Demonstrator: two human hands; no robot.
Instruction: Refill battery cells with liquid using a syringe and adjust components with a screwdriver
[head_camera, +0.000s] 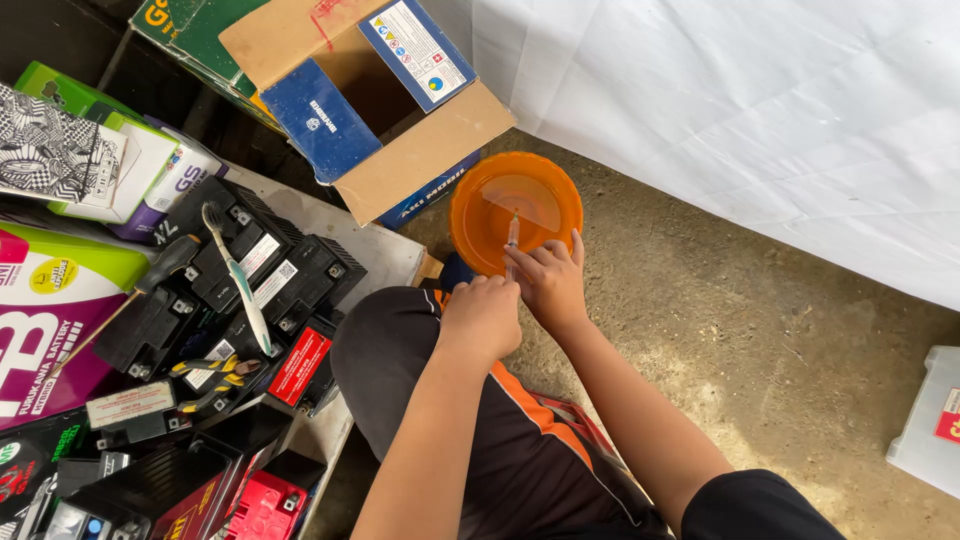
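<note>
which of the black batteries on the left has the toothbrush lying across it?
The black battery second from the top of the pile; the toothbrush runs diagonally over its lid. The top battery only has the brush head at its edge.

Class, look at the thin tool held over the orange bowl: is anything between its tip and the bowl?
Nothing visible. The thin tool, held by both the left hand and right hand, already reaches over the orange bowl.

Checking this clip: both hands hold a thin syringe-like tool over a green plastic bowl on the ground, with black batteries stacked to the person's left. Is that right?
One detail is off: the bowl is orange, not green, as the head view shows. The rest stands: the left hand and right hand hold the thin syringe-like tool over it, the bowl sits on the ground, and black batteries are stacked to the person's left.
</note>
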